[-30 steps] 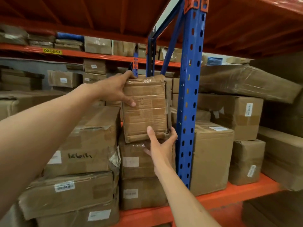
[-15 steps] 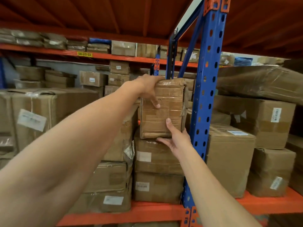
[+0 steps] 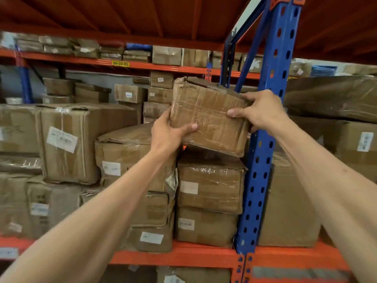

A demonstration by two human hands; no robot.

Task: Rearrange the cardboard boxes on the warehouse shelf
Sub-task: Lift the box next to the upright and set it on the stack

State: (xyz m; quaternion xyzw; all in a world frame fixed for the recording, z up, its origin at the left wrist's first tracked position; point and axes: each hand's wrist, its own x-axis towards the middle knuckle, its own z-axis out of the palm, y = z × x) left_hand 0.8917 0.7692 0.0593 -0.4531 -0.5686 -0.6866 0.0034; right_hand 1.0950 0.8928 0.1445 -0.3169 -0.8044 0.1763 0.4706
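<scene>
A small taped cardboard box [image 3: 208,117] is tilted, its lower right corner resting on the stack of two labelled boxes [image 3: 210,184] below it. My left hand [image 3: 167,133] grips its lower left corner, thumb across the front face. My right hand [image 3: 259,111] clasps its upper right edge, next to the blue upright. The box's top flaps look crumpled.
A blue perforated rack upright [image 3: 265,139] stands right beside the held box. Orange shelf beam [image 3: 173,256] runs below. Larger boxes [image 3: 130,156] are stacked to the left, more boxes [image 3: 350,144] to the right of the upright. Another rack of boxes [image 3: 130,92] stands behind.
The box has turned from upright to lying wider and tilted. My left hand dropped from its top to its lower left corner; my right hand rose from underneath to its upper right edge.
</scene>
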